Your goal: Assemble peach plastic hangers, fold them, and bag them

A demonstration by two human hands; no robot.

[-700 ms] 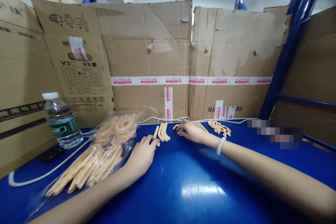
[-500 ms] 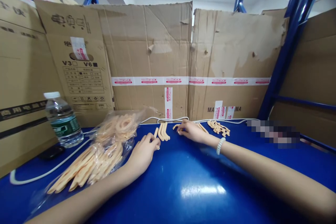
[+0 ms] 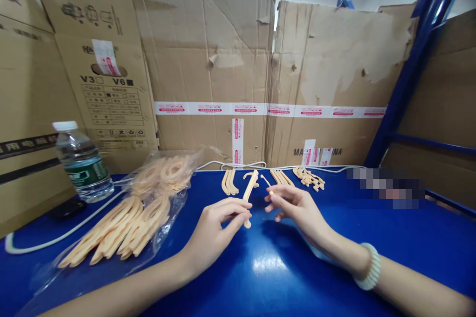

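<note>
Both hands over the blue bench (image 3: 260, 267), each holding a peach plastic part.
A clear bag (image 3: 148, 203) of similar parts lies on the bench at left, with a water bottle (image 3: 82, 163) beyond it. The left hand (image 3: 215, 223) is closed on a long hooked strip (image 3: 250, 185), pinched between thumb and fingers (hook end up). The right hand (image 3: 297, 208) pinches a thin pin (image 3: 266, 181) at its fingertips, just beside the strip.
</note>
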